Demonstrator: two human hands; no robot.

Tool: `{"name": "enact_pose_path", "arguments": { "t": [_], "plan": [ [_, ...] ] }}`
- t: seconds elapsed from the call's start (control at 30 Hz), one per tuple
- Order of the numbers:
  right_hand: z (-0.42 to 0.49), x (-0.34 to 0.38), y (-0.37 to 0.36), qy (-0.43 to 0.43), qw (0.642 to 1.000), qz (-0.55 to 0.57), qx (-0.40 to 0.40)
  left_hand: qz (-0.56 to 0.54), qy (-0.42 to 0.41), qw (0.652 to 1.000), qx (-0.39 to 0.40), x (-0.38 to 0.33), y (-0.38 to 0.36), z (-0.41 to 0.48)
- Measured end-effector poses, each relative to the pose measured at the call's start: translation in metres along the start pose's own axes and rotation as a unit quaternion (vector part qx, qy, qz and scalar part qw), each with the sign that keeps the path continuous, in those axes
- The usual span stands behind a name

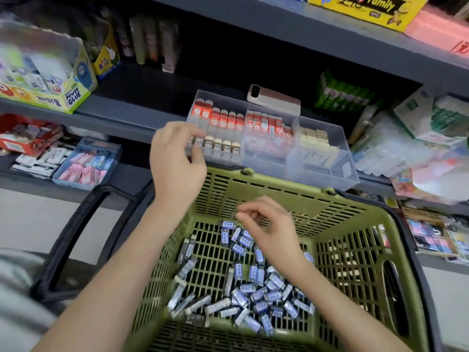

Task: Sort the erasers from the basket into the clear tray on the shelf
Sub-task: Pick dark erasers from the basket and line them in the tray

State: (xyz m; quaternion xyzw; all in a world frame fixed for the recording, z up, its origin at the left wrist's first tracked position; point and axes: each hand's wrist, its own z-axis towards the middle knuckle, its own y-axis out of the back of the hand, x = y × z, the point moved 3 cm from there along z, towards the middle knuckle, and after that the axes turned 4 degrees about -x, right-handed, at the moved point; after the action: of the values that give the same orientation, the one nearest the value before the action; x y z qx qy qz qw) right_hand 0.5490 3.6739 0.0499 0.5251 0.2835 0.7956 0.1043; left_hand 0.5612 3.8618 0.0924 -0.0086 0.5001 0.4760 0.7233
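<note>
An olive green basket (355, 219) sits below the shelf edge with several small blue-and-silver sleeved erasers (253, 295) loose on its floor. The clear tray (327, 179) stands on the shelf above the basket's far rim. It has three compartments: orange and dark sleeved erasers (223, 118) on the left, red ones in the middle, cream ones on the right. My left hand (177, 158) hovers at the tray's front left corner, fingers loosely curled, nothing visible in it. Over the basket's middle hangs my right hand (269, 224), fingers loosely bent, nothing in it.
A phone (274, 99) lies on the shelf just behind the tray. A glue display box (63, 95) stands at the left, packaged goods (418, 128) crowd the right. A lower shelf holds a blue box of pink erasers (86, 166). The basket's black handle (73, 224) juts left.
</note>
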Motion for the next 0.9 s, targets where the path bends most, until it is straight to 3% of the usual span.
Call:
{"name": "enact_pose_path", "arguments": {
  "t": [0.17,0.33,0.5,0.63,0.9],
  "plan": [
    [-0.059,-0.051,-0.051,-0.115,0.977,-0.039,0.174,-0.017,-0.057,0.992,0.110,-0.009,-0.011,-0.030],
    [-0.067,-0.075,-0.119,0.019,0.933,-0.167,0.319,-0.070,-0.004,0.973,0.218,0.001,-0.016,-0.046],
    [-0.052,-0.089,-0.157,0.143,0.869,-0.290,0.374,-0.136,0.095,0.960,0.223,0.009,-0.020,-0.043],
    [-0.045,-0.093,-0.161,0.232,0.825,-0.372,0.357,-0.136,0.101,0.956,0.240,0.010,-0.024,-0.040],
    [-0.049,-0.099,-0.160,0.242,0.844,-0.343,0.335,-0.123,0.124,0.951,0.255,0.008,-0.031,-0.038]
  ]
}}
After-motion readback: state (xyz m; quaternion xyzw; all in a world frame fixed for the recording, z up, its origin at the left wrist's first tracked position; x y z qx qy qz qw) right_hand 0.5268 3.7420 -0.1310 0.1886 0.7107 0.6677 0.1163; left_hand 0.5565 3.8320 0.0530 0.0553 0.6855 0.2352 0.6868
